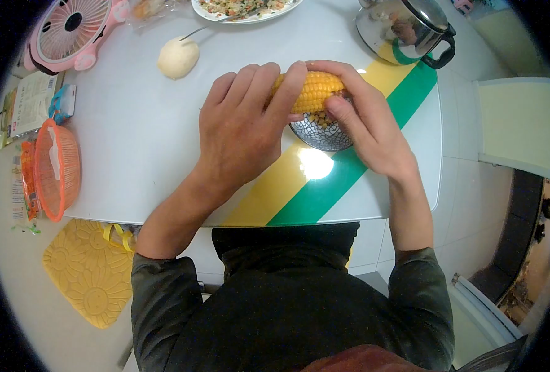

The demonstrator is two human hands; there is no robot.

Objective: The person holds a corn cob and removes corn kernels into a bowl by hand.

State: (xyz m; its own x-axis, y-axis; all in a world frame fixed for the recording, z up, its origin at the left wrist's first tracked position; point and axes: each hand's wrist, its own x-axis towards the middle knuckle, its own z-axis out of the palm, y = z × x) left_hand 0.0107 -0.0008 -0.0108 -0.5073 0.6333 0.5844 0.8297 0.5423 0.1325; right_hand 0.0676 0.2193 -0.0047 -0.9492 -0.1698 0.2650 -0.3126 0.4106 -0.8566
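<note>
A yellow corn cob (315, 90) lies sideways between my two hands, above a small bowl with a dark crackle pattern (325, 137). My left hand (244, 118) wraps round the cob's left end, its fingers over the top. At the right end, my right hand (371, 121) holds the cob, with the thumb pressed against the near side where some kernels look to be gone. Loose kernels (318, 119) show in the bowl below. Part of the bowl is hidden by the cob and my hands.
A pale round bun (178, 58) sits beyond my left hand. Behind it is a plate of mixed food (244, 18) with a spoon (216, 23). A glass kettle (405, 31) stands back right. A pink fan (73, 28) and an orange basket (58, 170) are at left.
</note>
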